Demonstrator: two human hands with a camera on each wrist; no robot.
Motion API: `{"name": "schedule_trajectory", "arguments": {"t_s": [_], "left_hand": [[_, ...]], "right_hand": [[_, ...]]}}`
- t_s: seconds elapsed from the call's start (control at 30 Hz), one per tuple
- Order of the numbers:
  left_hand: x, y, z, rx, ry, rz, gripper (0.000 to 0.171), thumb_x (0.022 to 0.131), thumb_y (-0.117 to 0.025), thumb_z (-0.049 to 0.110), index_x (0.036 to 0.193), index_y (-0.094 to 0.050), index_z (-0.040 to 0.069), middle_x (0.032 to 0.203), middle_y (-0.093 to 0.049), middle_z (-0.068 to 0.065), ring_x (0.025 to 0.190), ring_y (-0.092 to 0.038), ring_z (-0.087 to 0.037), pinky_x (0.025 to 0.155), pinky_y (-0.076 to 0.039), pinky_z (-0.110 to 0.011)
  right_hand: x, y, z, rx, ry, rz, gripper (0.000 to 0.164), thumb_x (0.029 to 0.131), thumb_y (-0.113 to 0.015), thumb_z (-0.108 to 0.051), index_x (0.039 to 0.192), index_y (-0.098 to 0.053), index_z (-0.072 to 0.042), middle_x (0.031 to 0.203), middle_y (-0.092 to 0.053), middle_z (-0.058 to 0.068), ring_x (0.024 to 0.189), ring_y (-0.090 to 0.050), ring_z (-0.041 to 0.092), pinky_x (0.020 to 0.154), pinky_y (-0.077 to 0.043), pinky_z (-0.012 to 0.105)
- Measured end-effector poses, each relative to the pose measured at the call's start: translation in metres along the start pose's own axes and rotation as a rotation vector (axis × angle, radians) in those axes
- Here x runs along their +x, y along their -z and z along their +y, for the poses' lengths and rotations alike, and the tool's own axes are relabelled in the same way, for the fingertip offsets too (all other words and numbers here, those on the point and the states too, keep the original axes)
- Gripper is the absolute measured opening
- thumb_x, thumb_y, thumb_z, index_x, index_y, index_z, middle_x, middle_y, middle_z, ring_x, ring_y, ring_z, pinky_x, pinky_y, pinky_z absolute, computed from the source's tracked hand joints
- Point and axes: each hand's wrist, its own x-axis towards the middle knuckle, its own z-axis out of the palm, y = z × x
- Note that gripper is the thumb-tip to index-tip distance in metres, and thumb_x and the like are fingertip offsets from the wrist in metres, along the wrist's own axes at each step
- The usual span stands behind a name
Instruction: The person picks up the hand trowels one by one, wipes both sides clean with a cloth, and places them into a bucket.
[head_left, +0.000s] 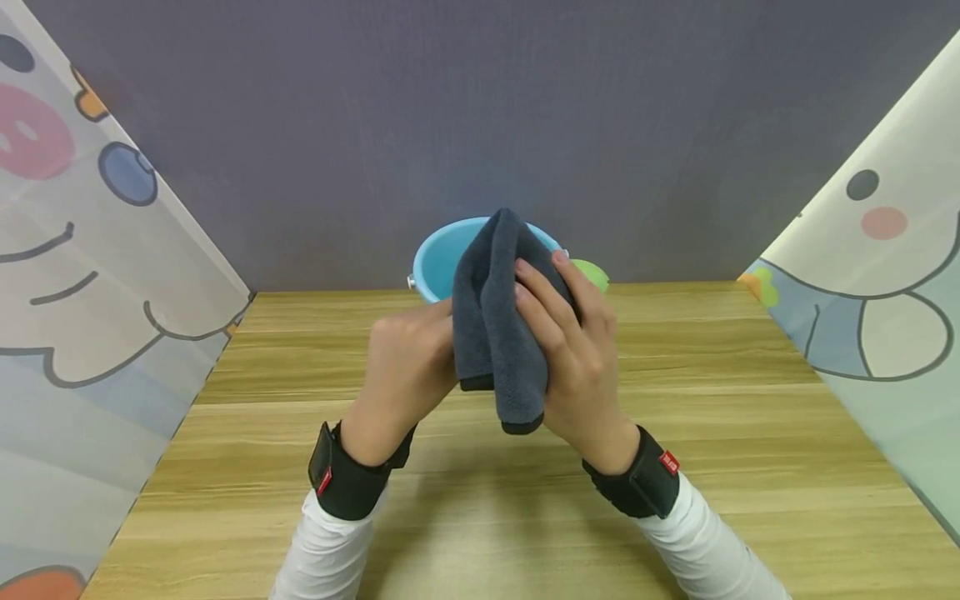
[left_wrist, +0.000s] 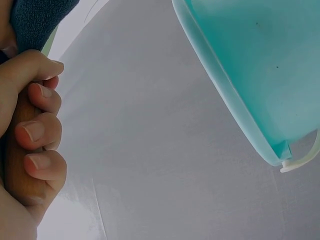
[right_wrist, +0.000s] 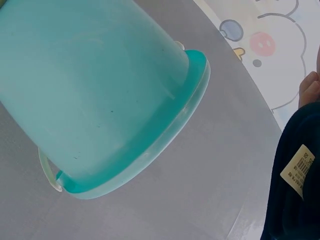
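A dark grey cloth (head_left: 498, 317) with black edging hangs folded between the two hands, in front of a light blue bucket (head_left: 435, 258). My left hand (head_left: 408, 354) curls round a wooden handle (left_wrist: 25, 172), plain in the left wrist view; the cloth hides whatever the handle belongs to. From the right, my right hand (head_left: 581, 358) holds the cloth, its fingers spread over the fabric. In the right wrist view the cloth (right_wrist: 295, 210) fills the lower right, with a pale barcode label (right_wrist: 298, 170) on it.
The bucket has a white handle (right_wrist: 47, 170) at its rim. Something light green (head_left: 592, 273) shows behind the right hand. A wood-grain table (head_left: 300, 400) lies beneath, with a grey wall (head_left: 480, 108) behind and cartoon-printed panels (head_left: 97, 433) at both sides.
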Motion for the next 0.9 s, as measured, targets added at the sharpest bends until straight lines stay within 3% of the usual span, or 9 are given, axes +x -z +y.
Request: {"name": "schedule_trajectory", "arguments": {"t_s": [0.37, 0.7, 0.9], "left_hand": [[0.0011, 0.0026, -0.0008, 0.027, -0.008, -0.026, 0.029, 0.084, -0.074, 0.002, 0.072, -0.051, 0.016, 0.059, -0.044, 0.003, 0.045, -0.036, -0.012, 0.043, -0.024, -0.026], [0.0024, 0.0029, -0.0019, 0.105, -0.028, -0.013, 0.027, 0.078, -0.062, -0.009, 0.075, -0.047, 0.014, 0.057, -0.040, 0.004, 0.044, -0.029, -0.011, 0.046, -0.016, -0.024], [0.0031, 0.0046, -0.0023, 0.101, -0.019, -0.024, 0.025, 0.076, -0.062, -0.008, 0.077, -0.051, 0.014, 0.059, -0.040, 0.004, 0.046, -0.025, -0.010, 0.049, -0.013, -0.023]], "right_hand": [[-0.0036, 0.0010, 0.0010, -0.032, -0.050, 0.013, 0.031, 0.105, -0.052, -0.020, 0.133, -0.059, -0.009, 0.139, -0.065, 0.010, 0.134, -0.049, 0.037, 0.105, -0.039, 0.052], [-0.0016, 0.0001, 0.0054, -0.022, -0.056, 0.047, 0.033, 0.105, -0.053, -0.026, 0.132, -0.059, -0.008, 0.139, -0.065, 0.010, 0.134, -0.050, 0.037, 0.104, -0.040, 0.053], [-0.0010, 0.0002, 0.0089, -0.007, -0.079, 0.060, 0.032, 0.106, -0.053, -0.025, 0.133, -0.058, -0.009, 0.138, -0.066, 0.012, 0.133, -0.050, 0.040, 0.108, -0.039, 0.054]]}}
